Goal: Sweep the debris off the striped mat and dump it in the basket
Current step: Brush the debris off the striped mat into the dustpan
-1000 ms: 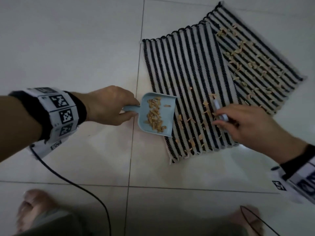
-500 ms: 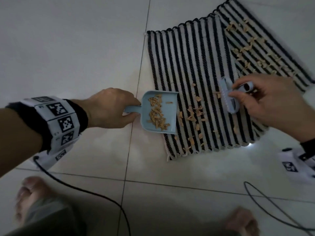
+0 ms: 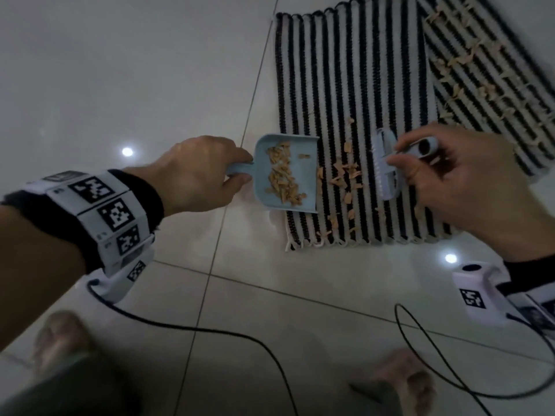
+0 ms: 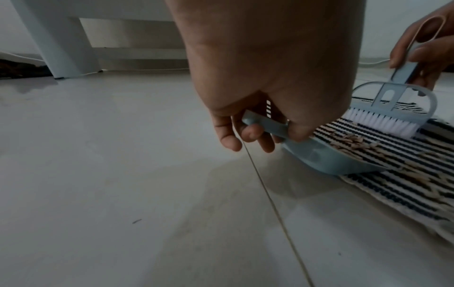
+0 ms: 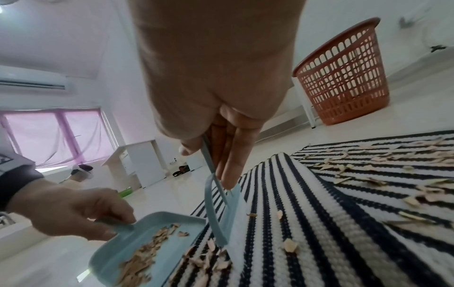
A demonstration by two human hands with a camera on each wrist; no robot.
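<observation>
A black-and-white striped mat (image 3: 345,70) lies on the tiled floor, and a second striped mat (image 3: 492,70) overlaps it at the right. Tan debris chips (image 3: 345,175) are scattered on both. My left hand (image 3: 204,172) grips the handle of a light blue dustpan (image 3: 288,172) whose lip rests on the mat's left edge; chips lie inside it. My right hand (image 3: 450,175) holds a light blue brush (image 3: 386,163) by its handle, bristles down on the mat just right of the pan. An orange plastic basket (image 5: 343,73) stands beyond the mats in the right wrist view.
Black cables (image 3: 210,328) trail over the white floor tiles near my bare feet (image 3: 60,340). A white furniture leg (image 4: 59,38) stands on the floor to the left in the left wrist view. White furniture and a curtained window (image 5: 56,136) are far off.
My right hand has carried the brush leftward across the mat toward the dustpan, pushing chips closer to its lip. My left hand and the dustpan have hardly moved.
</observation>
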